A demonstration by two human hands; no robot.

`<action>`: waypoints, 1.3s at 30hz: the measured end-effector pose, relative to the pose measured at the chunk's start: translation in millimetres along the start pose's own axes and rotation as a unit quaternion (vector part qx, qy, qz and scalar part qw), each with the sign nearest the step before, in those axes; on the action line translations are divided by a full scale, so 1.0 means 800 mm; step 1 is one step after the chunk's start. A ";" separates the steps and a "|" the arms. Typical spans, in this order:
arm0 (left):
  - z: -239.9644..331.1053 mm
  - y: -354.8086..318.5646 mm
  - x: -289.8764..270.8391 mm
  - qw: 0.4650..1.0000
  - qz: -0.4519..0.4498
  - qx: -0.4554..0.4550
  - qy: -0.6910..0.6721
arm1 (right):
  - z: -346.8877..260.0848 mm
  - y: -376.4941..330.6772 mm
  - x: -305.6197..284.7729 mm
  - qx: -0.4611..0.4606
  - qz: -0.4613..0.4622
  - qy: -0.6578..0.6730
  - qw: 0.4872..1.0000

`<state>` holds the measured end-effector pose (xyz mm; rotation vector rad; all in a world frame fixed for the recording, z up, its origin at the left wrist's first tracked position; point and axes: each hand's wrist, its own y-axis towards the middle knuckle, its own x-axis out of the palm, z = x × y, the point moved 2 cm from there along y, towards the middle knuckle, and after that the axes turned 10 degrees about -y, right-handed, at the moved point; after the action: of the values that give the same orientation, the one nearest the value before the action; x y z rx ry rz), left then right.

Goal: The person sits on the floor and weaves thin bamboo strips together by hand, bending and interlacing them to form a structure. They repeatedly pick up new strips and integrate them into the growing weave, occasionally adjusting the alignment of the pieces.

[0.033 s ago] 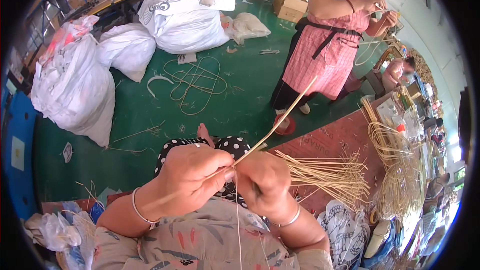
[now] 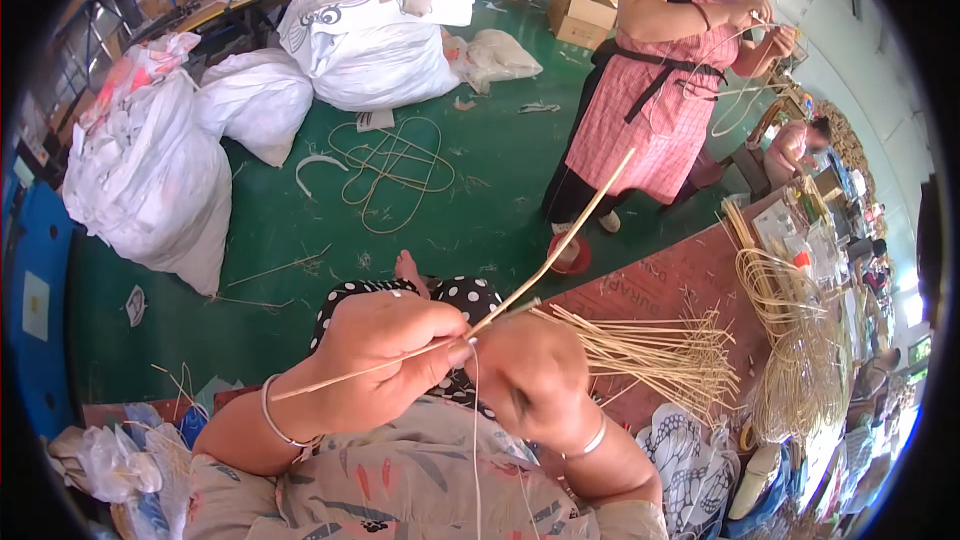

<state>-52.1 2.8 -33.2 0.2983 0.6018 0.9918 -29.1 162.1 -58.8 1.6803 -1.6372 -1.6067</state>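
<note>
My left hand (image 2: 395, 340) is closed in a pinch on a pale cane stick (image 2: 556, 252), just above my lap. The stick slants up and away to the right; a thin end (image 2: 340, 378) runs back across the left hand. A white thread (image 2: 477, 440) hangs from the pinch point down over my shirt. Right beside that point, my right hand (image 2: 530, 370) is curled closed, slightly blurred. A narrow greyish tip (image 2: 522, 308) shows above its knuckles, but what its fingers hold is hidden.
A bundle of cut cane sticks (image 2: 665, 350) lies on the reddish board (image 2: 640, 285) at right, near coiled cane (image 2: 790, 370). Across the green floor stand stuffed white sacks (image 2: 150, 175) and a loose cane coil (image 2: 395, 175). A co-worker in a pink apron (image 2: 640, 130) handles a strand.
My right hand has shifted slightly to the right, away from the left hand's pinch. The left hand and the stick stay nearly still. The co-worker's strand has moved.
</note>
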 end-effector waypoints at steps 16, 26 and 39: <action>0.013 0.001 0.001 0.975 -0.061 -0.064 -0.203 | -0.031 0.033 -0.073 -0.128 -0.061 -0.306 0.941; 0.011 0.003 0.004 0.966 -0.072 -0.119 -0.216 | -0.022 0.035 -0.058 -0.124 -0.063 -0.280 0.950; -0.086 -0.024 -0.001 0.837 0.016 -0.280 -0.469 | 0.046 0.007 -0.053 0.327 -0.190 0.096 0.921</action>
<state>-80.2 -10.1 -97.3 0.2304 -0.5952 0.8786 -50.7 213.0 -45.5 2.5251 -1.9614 -1.0124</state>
